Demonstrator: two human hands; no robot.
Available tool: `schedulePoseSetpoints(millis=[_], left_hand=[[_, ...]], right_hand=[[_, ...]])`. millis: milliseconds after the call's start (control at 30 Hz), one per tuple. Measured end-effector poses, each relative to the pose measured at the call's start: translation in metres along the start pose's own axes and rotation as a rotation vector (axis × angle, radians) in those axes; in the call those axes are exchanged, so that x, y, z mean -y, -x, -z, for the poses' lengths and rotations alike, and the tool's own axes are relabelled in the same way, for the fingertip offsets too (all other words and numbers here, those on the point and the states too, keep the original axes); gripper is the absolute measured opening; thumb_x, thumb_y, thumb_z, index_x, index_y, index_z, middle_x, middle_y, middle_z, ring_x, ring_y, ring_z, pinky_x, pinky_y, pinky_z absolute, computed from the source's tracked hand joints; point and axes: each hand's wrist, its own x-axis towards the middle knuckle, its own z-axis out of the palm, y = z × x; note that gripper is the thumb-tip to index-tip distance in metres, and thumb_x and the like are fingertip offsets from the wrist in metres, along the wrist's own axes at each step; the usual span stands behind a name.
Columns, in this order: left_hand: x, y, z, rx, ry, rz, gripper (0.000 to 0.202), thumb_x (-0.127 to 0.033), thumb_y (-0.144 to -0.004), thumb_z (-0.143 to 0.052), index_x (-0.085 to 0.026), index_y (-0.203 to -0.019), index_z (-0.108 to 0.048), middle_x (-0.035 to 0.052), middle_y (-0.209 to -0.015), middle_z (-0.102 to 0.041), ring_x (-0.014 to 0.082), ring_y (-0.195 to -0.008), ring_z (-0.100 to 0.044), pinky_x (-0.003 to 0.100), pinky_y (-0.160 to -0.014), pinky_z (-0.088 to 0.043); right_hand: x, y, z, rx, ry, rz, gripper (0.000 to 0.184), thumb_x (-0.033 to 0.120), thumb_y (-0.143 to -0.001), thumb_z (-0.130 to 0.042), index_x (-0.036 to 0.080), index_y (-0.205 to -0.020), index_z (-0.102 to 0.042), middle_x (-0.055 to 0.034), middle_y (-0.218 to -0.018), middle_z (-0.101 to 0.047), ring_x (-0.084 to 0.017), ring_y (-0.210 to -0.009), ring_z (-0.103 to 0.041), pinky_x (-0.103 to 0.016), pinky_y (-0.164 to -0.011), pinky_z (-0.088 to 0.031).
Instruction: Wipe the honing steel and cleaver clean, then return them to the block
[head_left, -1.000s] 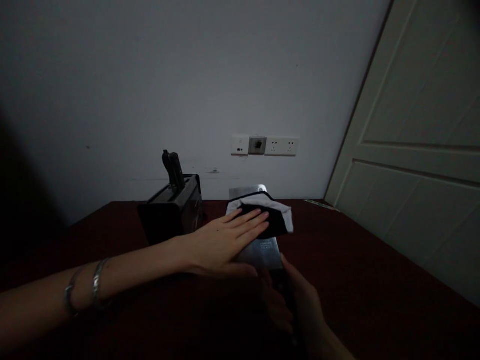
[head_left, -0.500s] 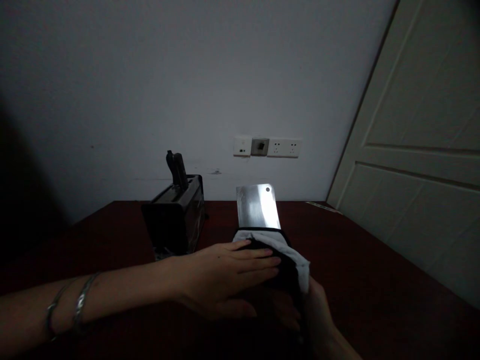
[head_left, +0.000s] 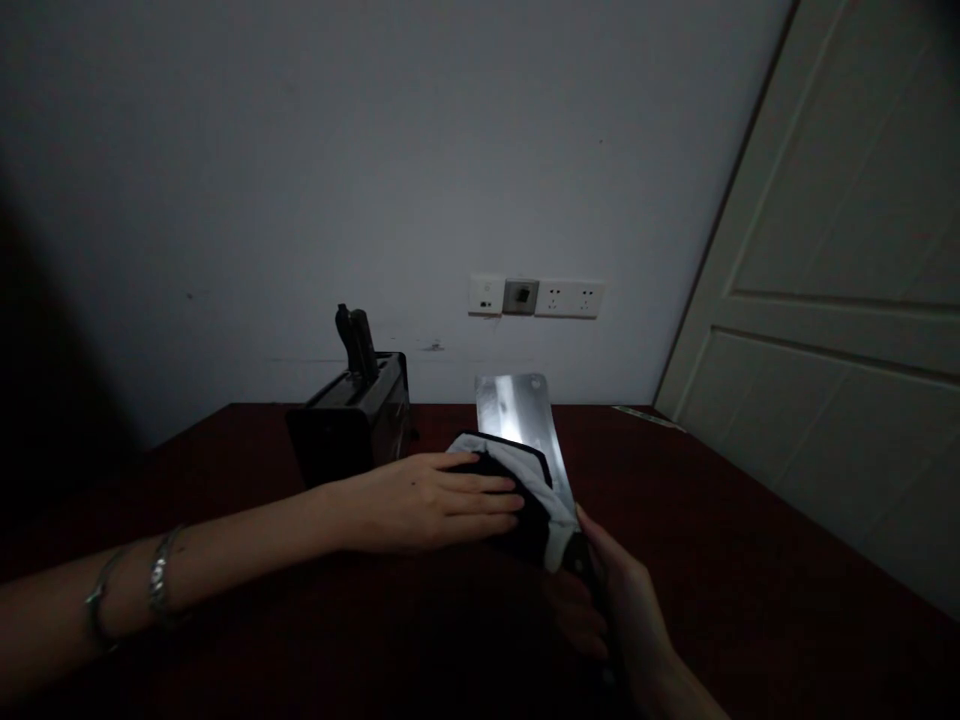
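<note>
A cleaver with a broad shiny blade points away from me, its blade tilted slightly to the left. My right hand is closed around its dark handle. Against the blade, near the handle, lies a black-and-white cloth. My left hand grips this cloth, its fingers laid across the top and its thumb hidden. The lower part of the blade is covered by the cloth. Dim light hides much of what is under my hands.
A dark knife block stands at the left, with black-handled tools upright in it. The dark red table reaches the wall, which carries a row of sockets. A pale panelled door borders the right side.
My left hand and the cloth have moved left and slightly up on the cleaver, baring more of the blade's right edge and the handle. The blade has turned a little, so its glare shifted.
</note>
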Motion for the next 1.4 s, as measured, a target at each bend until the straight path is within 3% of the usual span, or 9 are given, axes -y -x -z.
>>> schedulePoseSetpoints(millis=[200, 533, 867, 1033, 1167, 1300, 1400], left_hand=[[0.007, 0.007, 0.006, 0.083, -0.001, 0.056, 0.041, -0.013, -0.093, -0.030, -0.022, -0.132, -0.040, 0.0026, -0.138, -0.039, 0.0138, -0.130, -0.031, 0.037, -0.111, -0.019], [0.045, 0.014, 0.017, 0.010, -0.076, 0.260, 0.070, 0.006, -0.074, -0.036, -0.018, -0.139, -0.025, 0.0058, -0.145, -0.027, 0.0138, -0.135, -0.019, 0.037, -0.111, -0.018], [0.062, 0.011, 0.027, -0.028, -0.095, 0.380, 0.070, 0.007, -0.074, -0.035, -0.019, -0.138, -0.026, 0.0048, -0.144, -0.029, 0.0128, -0.133, -0.023, 0.036, -0.108, -0.024], [0.068, 0.005, 0.039, -0.135, -0.075, 0.519, 0.050, -0.007, -0.083, -0.039, -0.021, -0.131, -0.040, 0.0050, -0.139, -0.039, 0.0172, -0.126, -0.038, 0.036, -0.103, -0.033], [0.062, 0.000, 0.044, -0.273, -0.035, 0.603, 0.043, -0.015, -0.089, -0.036, -0.018, -0.131, -0.041, 0.0067, -0.136, -0.043, 0.0166, -0.126, -0.038, 0.034, -0.104, -0.033], [0.052, 0.003, 0.039, -0.399, 0.063, 0.698, 0.040, -0.017, -0.091, -0.032, -0.015, -0.130, -0.042, 0.0066, -0.136, -0.043, 0.0170, -0.126, -0.038, 0.037, -0.106, -0.031], [0.046, 0.009, 0.030, -0.503, 0.153, 0.789, 0.039, -0.017, -0.091, -0.032, -0.014, -0.127, -0.046, 0.0077, -0.130, -0.050, 0.0173, -0.120, -0.046, 0.039, -0.102, -0.036]], right_hand=[[0.001, -0.001, 0.003, 0.042, -0.079, 0.028, 0.039, 0.053, -0.070, -0.058, 0.015, -0.061, -0.055, 0.0067, -0.039, -0.039, -0.001, -0.027, -0.021, -0.013, -0.025, -0.019], [-0.006, -0.001, -0.004, 0.105, -0.044, -0.010, 0.041, 0.055, -0.071, -0.057, 0.015, -0.062, -0.053, 0.0079, -0.037, -0.037, -0.001, -0.026, -0.020, -0.014, -0.025, -0.017], [-0.003, 0.004, -0.005, 0.099, -0.027, 0.009, 0.043, 0.058, -0.073, -0.052, 0.016, -0.062, -0.051, 0.0077, -0.038, -0.036, -0.001, -0.027, -0.019, -0.014, -0.025, -0.015], [-0.006, -0.002, -0.002, 0.080, 0.005, 0.009, 0.044, 0.059, -0.075, -0.049, 0.016, -0.064, -0.050, 0.0073, -0.039, -0.037, -0.001, -0.027, -0.021, -0.014, -0.026, -0.015], [-0.005, -0.008, 0.002, 0.013, -0.020, -0.004, 0.041, 0.056, -0.071, -0.054, 0.016, -0.064, -0.051, 0.0075, -0.039, -0.037, -0.002, -0.027, -0.022, -0.015, -0.026, -0.015], [-0.001, -0.011, 0.007, -0.025, -0.035, 0.066, 0.038, 0.051, -0.073, -0.055, 0.016, -0.062, -0.050, 0.0076, -0.040, -0.037, -0.001, -0.028, -0.022, -0.015, -0.027, -0.015], [0.003, -0.010, 0.008, -0.048, -0.035, 0.109, 0.036, 0.050, -0.074, -0.055, 0.015, -0.064, -0.050, 0.0078, -0.041, -0.037, -0.001, -0.029, -0.021, -0.014, -0.027, -0.014]])
